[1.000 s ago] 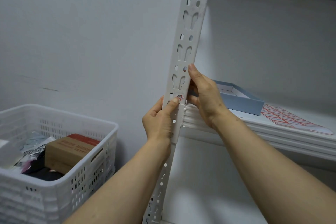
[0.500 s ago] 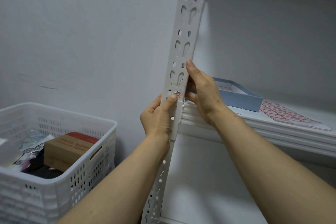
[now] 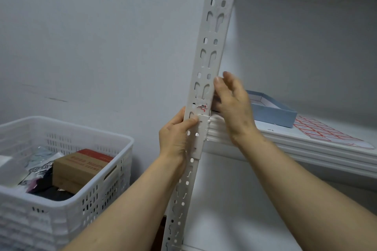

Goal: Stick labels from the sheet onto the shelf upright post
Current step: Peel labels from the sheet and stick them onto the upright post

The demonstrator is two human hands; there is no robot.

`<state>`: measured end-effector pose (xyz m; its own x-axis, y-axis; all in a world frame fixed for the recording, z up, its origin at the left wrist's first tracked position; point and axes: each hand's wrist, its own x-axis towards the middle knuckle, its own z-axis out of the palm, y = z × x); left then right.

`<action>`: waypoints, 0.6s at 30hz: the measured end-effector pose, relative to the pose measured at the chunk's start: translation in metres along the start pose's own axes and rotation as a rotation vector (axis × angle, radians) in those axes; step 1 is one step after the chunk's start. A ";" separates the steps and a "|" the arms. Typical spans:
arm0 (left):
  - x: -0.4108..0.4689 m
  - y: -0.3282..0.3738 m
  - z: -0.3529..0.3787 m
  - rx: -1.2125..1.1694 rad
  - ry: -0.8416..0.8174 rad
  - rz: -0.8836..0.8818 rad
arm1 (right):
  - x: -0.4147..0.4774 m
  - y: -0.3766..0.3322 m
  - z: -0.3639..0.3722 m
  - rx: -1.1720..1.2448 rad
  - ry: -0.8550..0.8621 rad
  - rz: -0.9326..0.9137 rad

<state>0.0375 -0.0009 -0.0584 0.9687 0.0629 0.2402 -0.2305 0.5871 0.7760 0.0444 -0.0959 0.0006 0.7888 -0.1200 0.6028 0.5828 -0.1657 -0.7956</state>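
Observation:
The white slotted upright post (image 3: 214,32) runs up the middle of the view. A small red-and-white label (image 3: 201,107) sits stuck on its front, just above the shelf joint. My left hand (image 3: 176,135) grips the post's left edge, thumb pressing on the front below the label. My right hand (image 3: 231,104) is at the post's right edge beside the label, blurred, fingers loosely extended and holding nothing. The label sheet (image 3: 324,132), white with red-bordered labels, lies flat on the shelf (image 3: 306,153) to the right.
A shallow blue box (image 3: 273,113) stands on the shelf behind my right hand. A white perforated basket (image 3: 61,169) with a brown carton and dark bags is at lower left. A grey wall is behind, another shelf overhead.
My right hand has lifted its fingers off the post's right edge and opened. My left thumb slid down a little, uncovering the label.

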 end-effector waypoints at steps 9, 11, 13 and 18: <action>0.002 -0.002 -0.002 -0.042 0.054 -0.021 | -0.008 0.032 -0.013 -0.949 0.235 -1.051; 0.002 -0.002 -0.002 -0.045 0.058 -0.024 | -0.008 0.029 -0.013 -1.032 0.311 -1.099; 0.003 -0.003 -0.002 -0.053 0.069 -0.032 | -0.007 0.027 -0.012 -1.078 0.348 -1.137; 0.004 -0.005 -0.003 -0.084 0.100 -0.057 | -0.006 0.018 -0.006 -1.171 0.351 -1.220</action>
<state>0.0426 -0.0014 -0.0632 0.9854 0.1045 0.1344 -0.1699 0.6572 0.7344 0.0484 -0.1042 -0.0170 -0.1341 0.4424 0.8867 0.1988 -0.8646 0.4615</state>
